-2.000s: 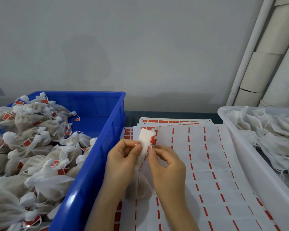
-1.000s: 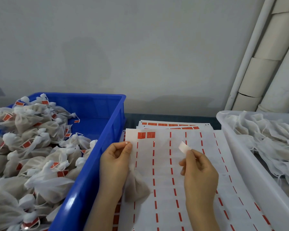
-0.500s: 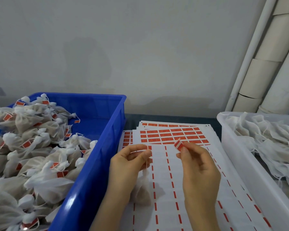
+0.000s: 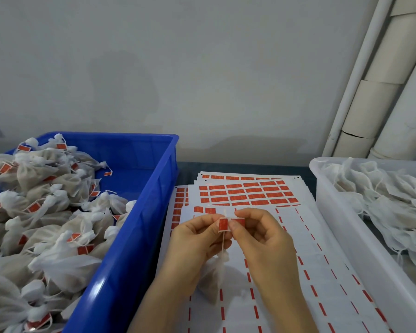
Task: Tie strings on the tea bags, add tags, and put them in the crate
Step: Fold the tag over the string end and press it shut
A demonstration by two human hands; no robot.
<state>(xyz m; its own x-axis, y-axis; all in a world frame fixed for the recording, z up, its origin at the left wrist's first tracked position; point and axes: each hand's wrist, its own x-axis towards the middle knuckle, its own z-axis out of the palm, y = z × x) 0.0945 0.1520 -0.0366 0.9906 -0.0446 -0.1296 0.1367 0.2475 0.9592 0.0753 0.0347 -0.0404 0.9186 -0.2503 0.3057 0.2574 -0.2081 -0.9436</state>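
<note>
A tea bag (image 4: 211, 277) hangs by its white string (image 4: 223, 239) below my two hands, over the sticker sheets. My left hand (image 4: 192, 248) pinches the string near its top. My right hand (image 4: 262, 236) pinches a red tag (image 4: 226, 223) that is folded around the string, its two halves side by side. Both hands meet at the tag. The blue crate (image 4: 139, 212) at the left holds a heap of several tied, tagged tea bags (image 4: 46, 212).
Sheets of red tag stickers (image 4: 247, 191) lie stacked between the crates, the near ones mostly peeled. A white bin (image 4: 341, 236) at the right holds several untied tea bags (image 4: 382, 198). A grey wall and white pipes (image 4: 380, 80) stand behind.
My right hand peeled a red tag off the sheet and carried it left to the string. My left hand kept holding the string with the bag hanging. The tag now wraps the string.
</note>
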